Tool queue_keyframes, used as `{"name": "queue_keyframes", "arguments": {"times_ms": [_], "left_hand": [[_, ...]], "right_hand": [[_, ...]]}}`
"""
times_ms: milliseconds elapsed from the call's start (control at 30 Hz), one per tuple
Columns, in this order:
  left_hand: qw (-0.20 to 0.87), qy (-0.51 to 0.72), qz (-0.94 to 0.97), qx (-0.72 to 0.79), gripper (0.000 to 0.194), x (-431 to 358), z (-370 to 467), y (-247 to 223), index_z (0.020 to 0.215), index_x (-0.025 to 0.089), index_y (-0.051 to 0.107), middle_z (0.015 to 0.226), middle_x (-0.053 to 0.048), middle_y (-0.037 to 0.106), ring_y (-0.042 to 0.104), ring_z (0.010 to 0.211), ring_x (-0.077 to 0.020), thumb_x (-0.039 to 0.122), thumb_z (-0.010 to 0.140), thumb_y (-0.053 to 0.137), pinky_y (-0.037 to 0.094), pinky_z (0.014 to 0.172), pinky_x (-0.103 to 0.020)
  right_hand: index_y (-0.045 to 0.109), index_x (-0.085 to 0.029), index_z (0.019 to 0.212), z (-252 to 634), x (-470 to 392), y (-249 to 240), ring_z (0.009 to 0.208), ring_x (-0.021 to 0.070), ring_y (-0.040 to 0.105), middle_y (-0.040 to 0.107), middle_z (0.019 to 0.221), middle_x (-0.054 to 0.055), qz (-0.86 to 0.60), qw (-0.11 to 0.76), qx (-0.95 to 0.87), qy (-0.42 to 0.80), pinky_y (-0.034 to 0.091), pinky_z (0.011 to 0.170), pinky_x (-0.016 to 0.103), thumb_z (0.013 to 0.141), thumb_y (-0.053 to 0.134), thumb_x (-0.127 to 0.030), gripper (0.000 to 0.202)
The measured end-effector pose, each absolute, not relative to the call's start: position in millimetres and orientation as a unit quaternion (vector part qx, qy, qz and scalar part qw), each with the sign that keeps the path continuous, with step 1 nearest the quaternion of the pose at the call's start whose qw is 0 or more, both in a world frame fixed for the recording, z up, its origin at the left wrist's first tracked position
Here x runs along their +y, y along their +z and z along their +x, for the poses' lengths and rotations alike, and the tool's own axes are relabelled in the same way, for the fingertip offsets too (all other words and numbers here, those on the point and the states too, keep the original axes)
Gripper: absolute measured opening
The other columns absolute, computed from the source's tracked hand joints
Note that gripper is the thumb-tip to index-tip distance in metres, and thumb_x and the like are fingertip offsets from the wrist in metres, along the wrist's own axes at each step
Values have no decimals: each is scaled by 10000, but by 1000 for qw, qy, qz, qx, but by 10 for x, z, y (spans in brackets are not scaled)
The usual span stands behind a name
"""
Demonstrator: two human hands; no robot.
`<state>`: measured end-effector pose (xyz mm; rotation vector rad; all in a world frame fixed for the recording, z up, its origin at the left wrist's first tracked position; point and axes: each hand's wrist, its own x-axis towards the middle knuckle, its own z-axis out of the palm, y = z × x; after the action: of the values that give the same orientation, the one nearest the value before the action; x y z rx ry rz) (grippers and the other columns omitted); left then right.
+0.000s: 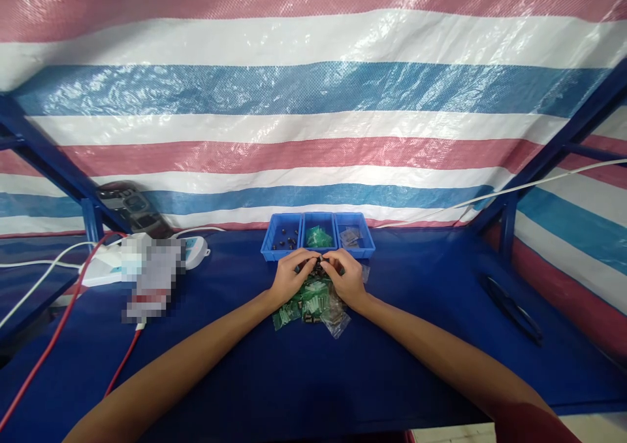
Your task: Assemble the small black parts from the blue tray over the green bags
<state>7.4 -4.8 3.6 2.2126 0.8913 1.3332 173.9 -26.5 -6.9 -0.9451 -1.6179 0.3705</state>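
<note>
My left hand (292, 276) and my right hand (347, 278) meet just in front of the blue bins, fingers pinched together. Between the fingertips is a small dark piece (320, 259), too small to name. Under and between the hands lies a pile of green packets (314, 299) in clear plastic, with several dark pieces among them. Clear plastic bags (337, 324) lie at the pile's right side. Behind the hands stand a left bin (268, 242) with several small dark parts, a middle bin (305, 217) with green packets, and a right bin (366, 229) with clear bags.
A white power strip (105, 266) with plugs and cables sits at the left, beside a blurred-out phone-like object (155, 279) on a red cable (125, 361). Black glasses (512, 309) lie at the right. Blue frame posts (508, 224) and a striped sheet (313, 126) bound the blue table (304, 377).
</note>
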Motion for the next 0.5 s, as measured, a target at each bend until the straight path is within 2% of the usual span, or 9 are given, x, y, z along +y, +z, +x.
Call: {"name": "queue_keyframes", "arguments": {"times_ms": [167, 500], "left_hand": [[204, 477, 793, 321, 190, -39, 66, 32, 977, 178, 659, 825, -58, 633, 568, 615, -110, 273, 889, 520, 470, 537, -216], [200, 478, 794, 317, 176, -53, 77, 46, 966, 176, 655, 839, -55, 628, 567, 614, -106, 267, 885, 528, 472, 542, -213]], "right_hand": [[635, -192, 872, 1739, -270, -63, 569, 133, 488, 516, 668, 5, -407, 579, -688, 159, 427, 563, 262, 875, 539, -328, 167], [609, -178, 734, 1731, -276, -48, 577, 135, 493, 526, 647, 8, -393, 592, -686, 157, 403, 564, 267, 875, 551, -305, 199]]}}
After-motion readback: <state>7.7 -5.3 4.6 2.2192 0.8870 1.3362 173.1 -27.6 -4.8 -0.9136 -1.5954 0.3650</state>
